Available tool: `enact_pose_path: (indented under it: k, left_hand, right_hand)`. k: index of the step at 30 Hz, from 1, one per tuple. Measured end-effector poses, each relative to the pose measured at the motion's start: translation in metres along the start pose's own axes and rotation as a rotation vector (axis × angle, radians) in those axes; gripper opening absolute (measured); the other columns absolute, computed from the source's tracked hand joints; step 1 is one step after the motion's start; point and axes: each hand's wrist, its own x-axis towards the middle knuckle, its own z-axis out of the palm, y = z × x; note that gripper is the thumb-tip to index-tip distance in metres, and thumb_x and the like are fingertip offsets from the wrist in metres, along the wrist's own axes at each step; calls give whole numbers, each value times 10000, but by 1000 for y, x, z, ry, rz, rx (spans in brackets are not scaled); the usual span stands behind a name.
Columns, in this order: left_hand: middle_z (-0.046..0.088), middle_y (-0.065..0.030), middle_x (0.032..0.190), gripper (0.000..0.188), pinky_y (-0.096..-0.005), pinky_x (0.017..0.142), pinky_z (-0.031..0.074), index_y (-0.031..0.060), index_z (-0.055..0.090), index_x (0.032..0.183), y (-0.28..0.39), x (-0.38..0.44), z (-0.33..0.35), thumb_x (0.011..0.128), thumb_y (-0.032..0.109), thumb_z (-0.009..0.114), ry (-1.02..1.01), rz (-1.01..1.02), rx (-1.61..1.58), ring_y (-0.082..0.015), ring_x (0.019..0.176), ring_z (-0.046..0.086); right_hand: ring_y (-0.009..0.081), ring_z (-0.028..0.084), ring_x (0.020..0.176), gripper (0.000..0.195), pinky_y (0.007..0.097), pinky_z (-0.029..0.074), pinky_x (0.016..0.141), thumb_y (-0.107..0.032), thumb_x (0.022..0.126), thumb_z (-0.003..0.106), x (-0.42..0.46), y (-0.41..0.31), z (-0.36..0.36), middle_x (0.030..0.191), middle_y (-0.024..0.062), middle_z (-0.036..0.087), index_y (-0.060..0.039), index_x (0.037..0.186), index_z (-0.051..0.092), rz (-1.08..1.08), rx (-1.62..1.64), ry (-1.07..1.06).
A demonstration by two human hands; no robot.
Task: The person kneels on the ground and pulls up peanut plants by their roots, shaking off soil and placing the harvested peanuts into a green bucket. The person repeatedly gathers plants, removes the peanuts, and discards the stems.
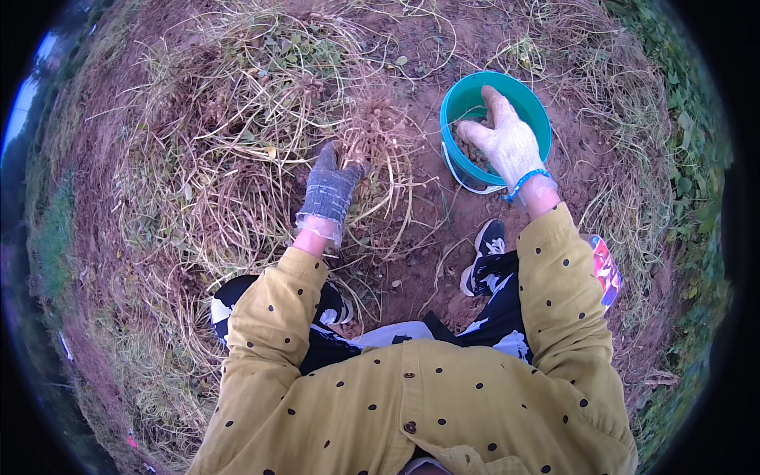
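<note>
My left hand (329, 184), in a dirty grey knit glove, grips an uprooted peanut plant (371, 139) by its stems near the roots. Tangled roots with what look like pods spread above the fingers, and the pale stems trail down to the right. My right hand (502, 136), in a whitish glove with a blue bracelet at the wrist, is over the mouth of a teal plastic bucket (546, 133). Its thumb and fingers are apart, and I see nothing between them. Loose peanuts (472, 151) lie inside the bucket, partly hidden by this hand.
A large heap of pulled peanut plants (237, 196) covers the soil at left. The bucket's white handle (466, 181) hangs on its near side. My shoe (484, 255) stands on bare reddish soil (404, 291). More dry vines (629, 136) and green growth (689, 148) line the right.
</note>
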Motion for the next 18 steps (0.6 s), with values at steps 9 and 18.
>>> enact_pose_path:
  k: [9, 18]
  left_hand:
    - [621, -158, 1264, 627, -347, 999, 481, -7, 518, 1342, 35, -40, 30, 795, 105, 805, -72, 279, 34, -223, 1157, 603]
    - [620, -140, 1267, 633, -328, 1016, 471, -12, 502, 1366, 41, -55, 34, 802, 49, 781, -199, 213, -172, -209, 1172, 592]
  right_hand:
    - [293, 540, 1270, 787, 346, 422, 1054, -389, 859, 691, -31, -39, 42, 1400, 227, 526, 33, 1452, 393, -71, 530, -282]
    - [375, 627, 812, 418, 430, 466, 726, -355, 940, 582, -21, -17, 51, 831, 251, 627, 62, 940, 564, -248, 377, -95]
